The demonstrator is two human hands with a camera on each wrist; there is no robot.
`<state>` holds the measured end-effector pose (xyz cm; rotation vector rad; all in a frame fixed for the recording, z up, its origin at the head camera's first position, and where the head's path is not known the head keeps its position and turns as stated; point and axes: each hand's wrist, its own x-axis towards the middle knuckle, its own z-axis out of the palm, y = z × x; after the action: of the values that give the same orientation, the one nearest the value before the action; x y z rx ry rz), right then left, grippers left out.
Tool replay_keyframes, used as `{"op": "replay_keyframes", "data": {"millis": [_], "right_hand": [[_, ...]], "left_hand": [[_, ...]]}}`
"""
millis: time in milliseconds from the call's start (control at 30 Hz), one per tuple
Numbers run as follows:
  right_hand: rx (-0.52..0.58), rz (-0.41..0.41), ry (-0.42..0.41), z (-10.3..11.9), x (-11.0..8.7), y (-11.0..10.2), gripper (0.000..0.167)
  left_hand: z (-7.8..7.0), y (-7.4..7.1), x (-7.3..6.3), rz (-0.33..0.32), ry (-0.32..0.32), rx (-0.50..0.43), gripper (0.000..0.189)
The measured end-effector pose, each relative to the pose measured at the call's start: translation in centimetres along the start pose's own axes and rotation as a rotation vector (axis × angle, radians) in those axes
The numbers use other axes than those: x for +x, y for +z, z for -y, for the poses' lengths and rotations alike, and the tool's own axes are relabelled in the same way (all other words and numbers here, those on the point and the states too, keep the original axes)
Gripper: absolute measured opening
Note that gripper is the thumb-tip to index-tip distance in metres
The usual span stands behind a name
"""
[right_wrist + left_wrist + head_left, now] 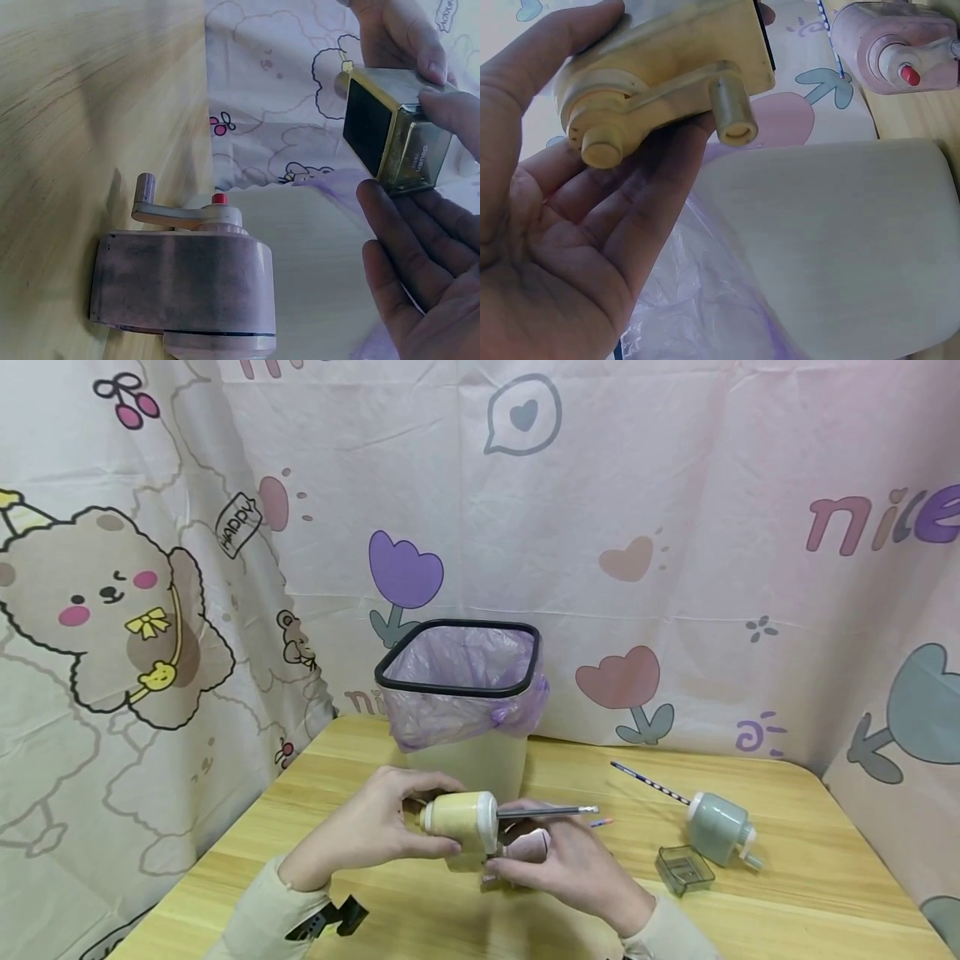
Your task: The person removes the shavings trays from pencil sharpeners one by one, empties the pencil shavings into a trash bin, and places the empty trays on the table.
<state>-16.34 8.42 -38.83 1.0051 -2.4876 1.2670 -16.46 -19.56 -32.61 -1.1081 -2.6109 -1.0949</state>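
My left hand (367,831) grips a yellow hand-crank pencil sharpener (453,814) by its sides, raised above the table and tilted. A dark pencil (543,812) sticks out of its white front, pointing right. In the left wrist view the crank (675,97) faces the palm. My right hand (573,860) is at the front of this sharpener. In the right wrist view its thumb and fingers pinch the clear shavings drawer (421,154). Behind the right hand, partly hidden, a pink crank sharpener (187,281) stands on the table.
A bin (468,764) with a black rim and purple bag stands behind the hands. To the right are a grey-green crank sharpener (718,828) holding a blue patterned pencil (651,782), and a loose clear drawer (684,870). A patterned cloth (690,568) hangs behind the table.
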Motion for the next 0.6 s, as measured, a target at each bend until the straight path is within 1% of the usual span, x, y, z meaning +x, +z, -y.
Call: {"op": "replay_keyframes", "data": {"millis": [167, 267, 467, 600], "right_hand": [[0.011, 0.009, -0.060, -0.32, -0.06, -0.06, 0.041], [0.023, 0.014, -0.078, -0.40, -0.10, -0.02, 0.040], [-0.047, -0.037, -0.069, -0.20, -0.21, 0.20, 0.039], [-0.067, -0.040, -0.057, -0.11, -0.26, 0.25, 0.040]], "left_hand": [[-0.07, -0.05, -0.05, 0.021, 0.012, 0.000, 0.048], [-0.06, -0.03, -0.08, 0.027, 0.021, -0.002, 0.047], [-0.04, 0.15, -0.26, 0.008, 0.009, -0.015, 0.048], [-0.13, 0.22, -0.35, -0.003, 0.004, -0.013, 0.048]]}}
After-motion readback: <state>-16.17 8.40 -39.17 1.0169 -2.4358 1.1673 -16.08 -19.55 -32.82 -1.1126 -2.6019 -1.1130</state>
